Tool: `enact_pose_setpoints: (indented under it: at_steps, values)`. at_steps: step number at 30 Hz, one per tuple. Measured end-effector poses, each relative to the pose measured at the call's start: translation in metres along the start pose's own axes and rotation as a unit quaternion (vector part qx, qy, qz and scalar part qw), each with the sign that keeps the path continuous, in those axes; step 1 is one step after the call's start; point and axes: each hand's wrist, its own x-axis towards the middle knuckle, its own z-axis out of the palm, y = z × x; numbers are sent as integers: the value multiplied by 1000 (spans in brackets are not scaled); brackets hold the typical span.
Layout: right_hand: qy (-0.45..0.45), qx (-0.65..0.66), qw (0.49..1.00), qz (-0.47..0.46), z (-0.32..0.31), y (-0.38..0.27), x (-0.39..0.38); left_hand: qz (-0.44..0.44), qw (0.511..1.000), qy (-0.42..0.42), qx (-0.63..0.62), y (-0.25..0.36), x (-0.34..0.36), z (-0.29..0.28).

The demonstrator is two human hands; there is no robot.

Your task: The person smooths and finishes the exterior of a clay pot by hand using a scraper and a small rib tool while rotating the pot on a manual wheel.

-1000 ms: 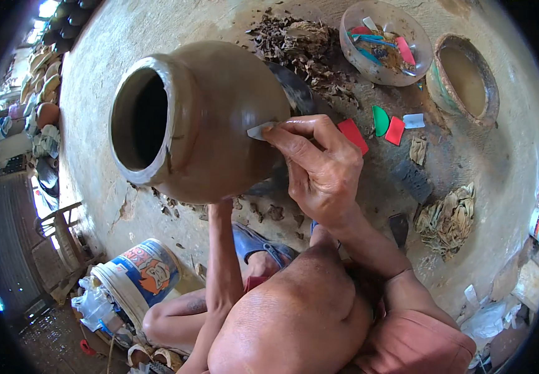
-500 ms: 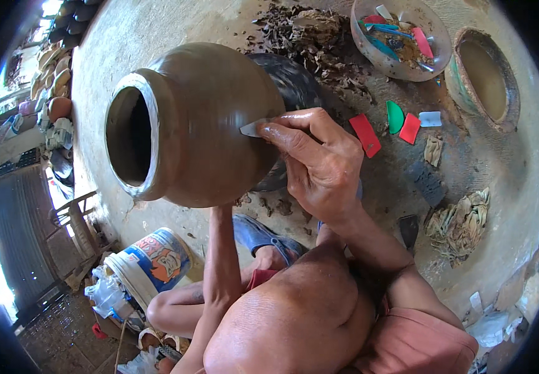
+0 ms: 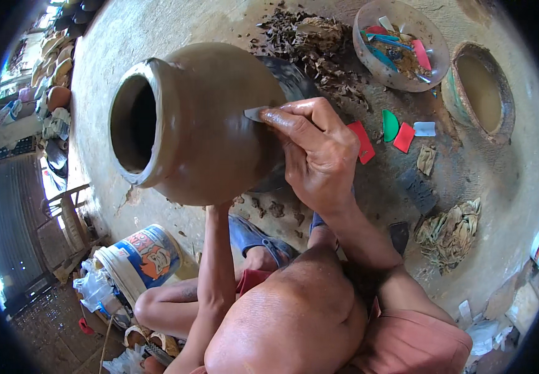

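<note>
A wet brown clay pot [image 3: 210, 124] stands before me, its wide round mouth toward the left of the view. My right hand [image 3: 322, 159] is closed, pinching a small pale-grey scraper [image 3: 255, 114] between thumb and fingers. The scraper's flat end touches the pot's shiny outer wall. My left forearm [image 3: 217, 268] reaches up to the pot's near side; the pot hides the left hand, so its fingers cannot be seen. Partly behind the pot shows a dark, speckled round surface [image 3: 294, 81].
Red scraper pieces [image 3: 362, 142], a green half-round one [image 3: 391, 124] and a pale one [image 3: 424, 129] lie on the floor at right. Beyond are a bowl of tools [image 3: 369, 59] and a water basin [image 3: 510, 103]. Clay scraps [image 3: 303, 37] lie behind; a bucket [image 3: 120, 268] stands near left.
The view has shifted slightly. The scraper stays against the pot's wall in my right hand, with little change in its place. The pot's rim looks different, with an uneven spot at its top.
</note>
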Motion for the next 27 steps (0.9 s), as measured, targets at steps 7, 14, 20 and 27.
enact_pose_setpoints:
  at_steps: [7, 14, 20, 27]
  values:
    - [-9, -9, 1000, -14, -1, -2, 10, -216, 951, 97, -197, -37, -49, 98]
    - [-34, -34, 998, -47, -2, -9, 12, -200, 954, 171, -143, -17, -22, 50]
    - [-23, -41, 997, -59, -1, -15, -9, -135, 968, 155, -143, 8, 21, 24]
    - [-101, -6, 993, -55, -15, -21, -17, -100, 975, 137, -142, 43, 55, -6]
